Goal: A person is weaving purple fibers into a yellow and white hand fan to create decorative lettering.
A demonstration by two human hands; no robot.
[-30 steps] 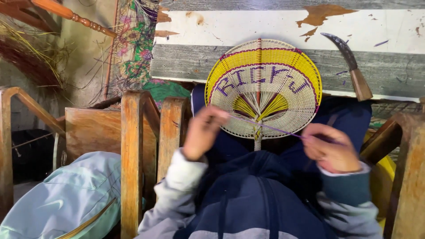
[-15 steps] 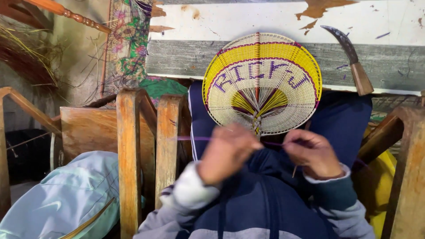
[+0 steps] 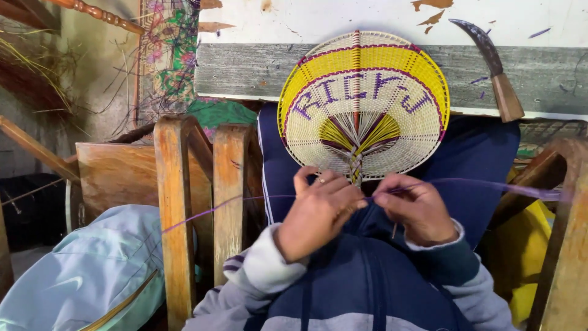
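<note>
Closely curled hands (image 3: 367,211) (fan (image 3: 364,104) upright)

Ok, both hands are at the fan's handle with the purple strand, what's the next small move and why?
Probably draw the purple strand taut: it runs slack out both sides while the left hand and right hand pinch it below the woven fan.

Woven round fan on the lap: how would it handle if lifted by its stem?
The woven fan probably stays fairly stiff, since its ribs radiate flat. Likely light: thin open weave. The purple strand looks floppy, sagging away from the hands.
</note>
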